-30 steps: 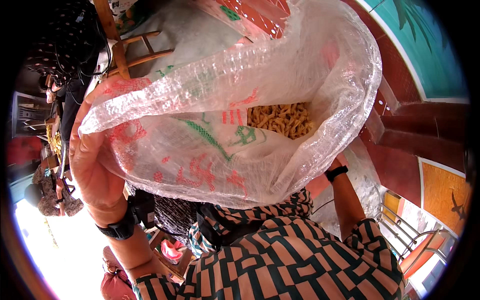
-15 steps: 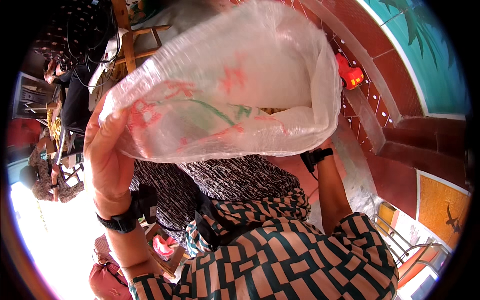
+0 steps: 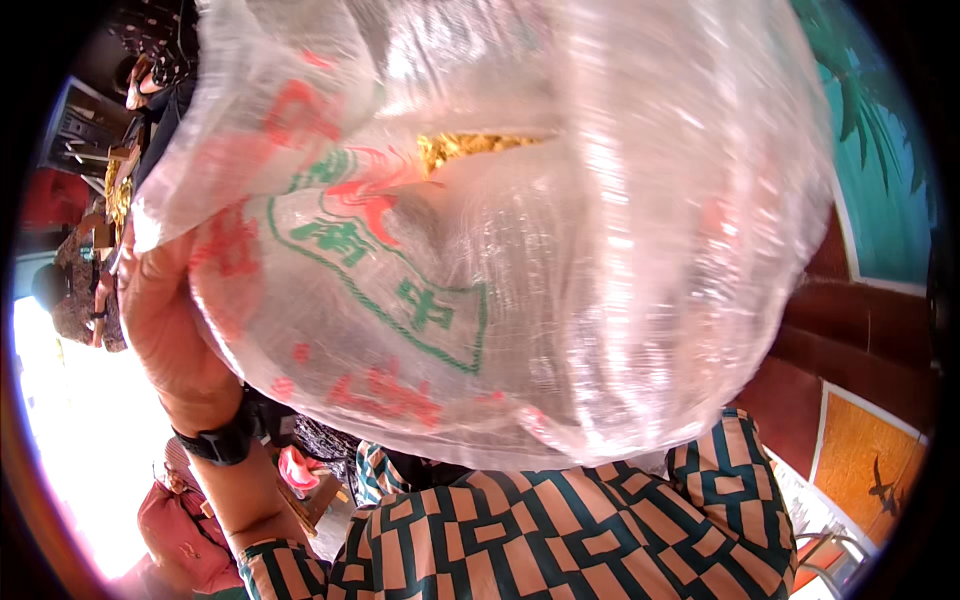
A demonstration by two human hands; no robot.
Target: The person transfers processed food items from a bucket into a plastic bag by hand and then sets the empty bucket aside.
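Observation:
A large translucent plastic bag point(image 3: 650, 300) with red and green printing fills the middle of the view, its mouth spread wide. My left hand point(image 3: 165, 300) grips the bag's left edge, its thumb and fingers closed on the plastic. Through a gap between the folds, some golden, crumpled-looking material point(image 3: 475, 146) shows deeper in. Behind the bag my right hand and forearm are hidden. A dark strap with a small box point(image 3: 225, 440) is on my left wrist.
People sit at the left, one in dark dotted clothing point(image 3: 160, 50). A pink bag-like bundle point(image 3: 180, 530) lies at the lower left. On the right are a brown tiled ledge point(image 3: 850, 315), an orange panel point(image 3: 865, 460) and metal chair rails point(image 3: 825, 560).
The bag has come up closer and spread wider, covering my right forearm, my lap and a red toy vehicle. My left hand has moved left, still holding the edge. The golden material shows more.

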